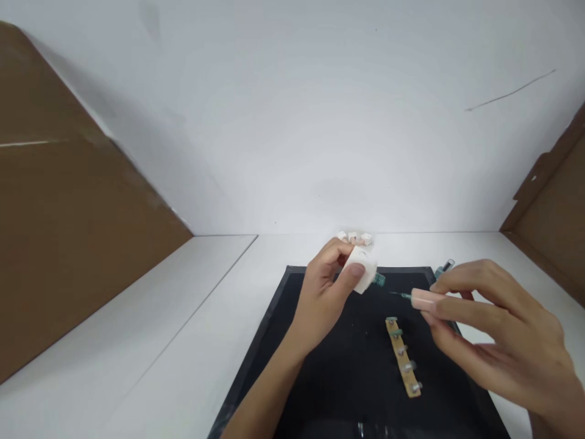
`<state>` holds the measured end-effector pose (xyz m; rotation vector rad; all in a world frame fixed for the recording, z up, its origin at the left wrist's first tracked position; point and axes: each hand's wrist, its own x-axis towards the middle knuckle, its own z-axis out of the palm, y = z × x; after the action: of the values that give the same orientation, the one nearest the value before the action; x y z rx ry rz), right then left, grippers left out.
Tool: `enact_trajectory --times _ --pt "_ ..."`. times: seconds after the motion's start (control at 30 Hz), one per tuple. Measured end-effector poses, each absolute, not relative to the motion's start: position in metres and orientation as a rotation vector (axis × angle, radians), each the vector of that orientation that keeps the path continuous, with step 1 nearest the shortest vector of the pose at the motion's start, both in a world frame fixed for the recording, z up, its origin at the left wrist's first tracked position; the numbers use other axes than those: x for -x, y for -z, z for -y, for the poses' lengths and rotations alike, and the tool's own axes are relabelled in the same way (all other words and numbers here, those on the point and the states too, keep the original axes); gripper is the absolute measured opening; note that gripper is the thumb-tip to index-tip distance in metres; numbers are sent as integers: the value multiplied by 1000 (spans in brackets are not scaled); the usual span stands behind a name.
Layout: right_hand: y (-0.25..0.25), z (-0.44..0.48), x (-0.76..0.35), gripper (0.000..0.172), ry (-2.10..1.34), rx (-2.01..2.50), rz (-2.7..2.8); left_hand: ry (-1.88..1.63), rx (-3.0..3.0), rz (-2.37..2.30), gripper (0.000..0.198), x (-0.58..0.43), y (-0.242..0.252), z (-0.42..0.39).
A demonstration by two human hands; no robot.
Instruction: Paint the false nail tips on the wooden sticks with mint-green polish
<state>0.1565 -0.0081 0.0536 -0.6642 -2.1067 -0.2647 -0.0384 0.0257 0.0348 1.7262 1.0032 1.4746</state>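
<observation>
Left hand [322, 283] gripping white block [366, 277], right hand [505, 329] pinching brush [423, 299], wooden strip [403, 360] on mat [342, 378], white pieces [353, 236] behind

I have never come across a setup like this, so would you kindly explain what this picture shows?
There is no machine here, only a person's two bare hands, seen by a head-worn camera looking forward and down. The left hand holds a white piece with a glittery green end. The right hand holds a pale pink handle with a thin, dark green tip, pointing toward that end but apart from it. Below lies a black mat, bearing a wooden strip with small pieces along it.
</observation>
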Motion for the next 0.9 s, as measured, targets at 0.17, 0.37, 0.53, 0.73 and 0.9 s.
enact_trajectory --times 0.17,0.37,0.53,0.73,0.9 --pt "-50 -1 -147 18 224 653 2105 -1552 -1974 -1108 25 48 -42 -27" --pt "-42 -3 -138 19 138 637 2061 -1534 -1908 -1105 25 57 -42 -28" --pt "-37 0 -130 17 56 613 1982 -1517 -1754 -1011 30 63 -39 -33" --pt "-33 1 -124 15 105 628 1953 -1457 -1658 -944 34 66 -35 -36" --pt "-30 1 -122 15 126 597 1954 -1449 -1656 -943 34 65 -36 -36"
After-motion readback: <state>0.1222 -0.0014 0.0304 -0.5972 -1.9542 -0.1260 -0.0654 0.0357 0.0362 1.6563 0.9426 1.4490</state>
